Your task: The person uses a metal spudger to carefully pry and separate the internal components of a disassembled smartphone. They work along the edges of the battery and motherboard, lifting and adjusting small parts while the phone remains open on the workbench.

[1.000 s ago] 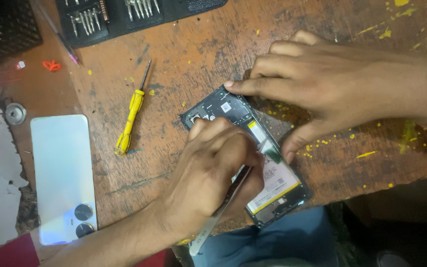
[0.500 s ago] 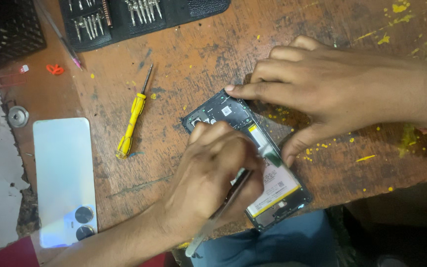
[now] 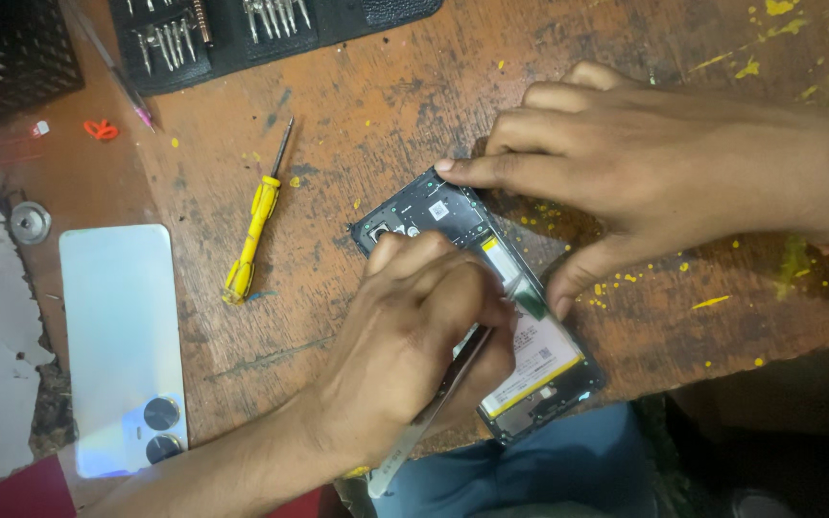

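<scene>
Opened phone (image 3: 530,355): lay back-side up near the table's (image 3: 376,115) 6 o'clock edge, slanted from 11 toward 5 o'clock, circuit board and battery exposed.
Left hand (image 3: 414,345): rested over the phone's middle, fingers clenched around metal tweezers (image 3: 434,408), tips pressed to the green strip beside the battery.
Tweezers: ran from 7 o'clock up toward 1 o'clock under the palm, tail end jutting past the table edge.
Right hand (image 3: 654,173): came in from 3 o'clock, not grasping anything; index fingertip pressed on the phone's top corner, thumb tip touching its long side by the battery.
Yellow screwdriver (image 3: 253,223): lay loose on the table at 9 o'clock of the phone, tip pointing to 12 o'clock, well apart from both hands.
Phone back cover (image 3: 122,336): pale, glossy, two camera rings at its lower end, flat at far 9 o'clock.
Black bit case (image 3: 242,34): open at 12 o'clock, rows of metal bits showing.
Round metal piece (image 3: 29,222): at the table's 9 o'clock edge, above the cover.
</scene>
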